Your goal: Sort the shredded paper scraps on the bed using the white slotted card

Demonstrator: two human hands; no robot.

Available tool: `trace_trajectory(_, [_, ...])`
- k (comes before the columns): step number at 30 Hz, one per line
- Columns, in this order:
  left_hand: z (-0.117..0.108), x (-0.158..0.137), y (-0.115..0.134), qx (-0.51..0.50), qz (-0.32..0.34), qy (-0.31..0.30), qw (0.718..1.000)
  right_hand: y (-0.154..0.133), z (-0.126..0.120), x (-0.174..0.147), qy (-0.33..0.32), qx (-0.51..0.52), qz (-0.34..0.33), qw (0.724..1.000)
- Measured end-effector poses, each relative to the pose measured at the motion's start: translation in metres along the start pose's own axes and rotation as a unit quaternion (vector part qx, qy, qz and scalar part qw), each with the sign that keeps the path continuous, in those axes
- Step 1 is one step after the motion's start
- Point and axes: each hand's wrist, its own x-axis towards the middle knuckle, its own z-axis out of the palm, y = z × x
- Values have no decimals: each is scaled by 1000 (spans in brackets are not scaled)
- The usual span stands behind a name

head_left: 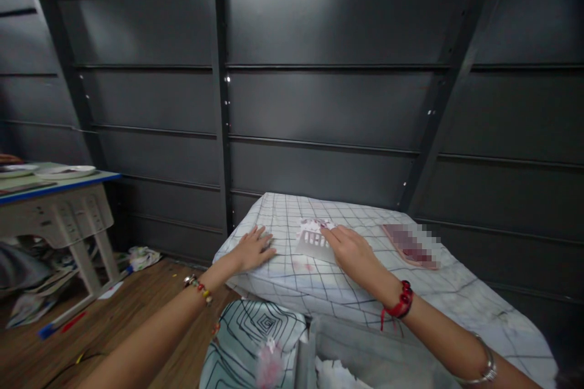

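Your left hand [249, 249] lies palm down on the checked cloth [283, 209], fingers spread. Your right hand [352, 250] covers the right side of a slotted white card [311, 248] lying on the cloth between your hands; you can't tell whether it pinches or merely rests there. Blocky pixels hide part of the pink flat thing [398, 243] beyond. Below, the frame cuts off the plastic bin [378, 346] and a blurred pink fluffy thing [269, 368].
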Motion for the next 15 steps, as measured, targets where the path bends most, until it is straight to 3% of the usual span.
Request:
trace_trajectory(5, [7,15,-23,10,69,1,998,-11,-1,2,-3,16,-17,1000])
trace_trajectory(11, [16,16,-26,17,57,-27,998,-21,-9,1,43,11,-52,998])
trace_trajectory(15, [13,14,-23,16,54,-25,998,-15,-14,3,22,-43,-6,999])
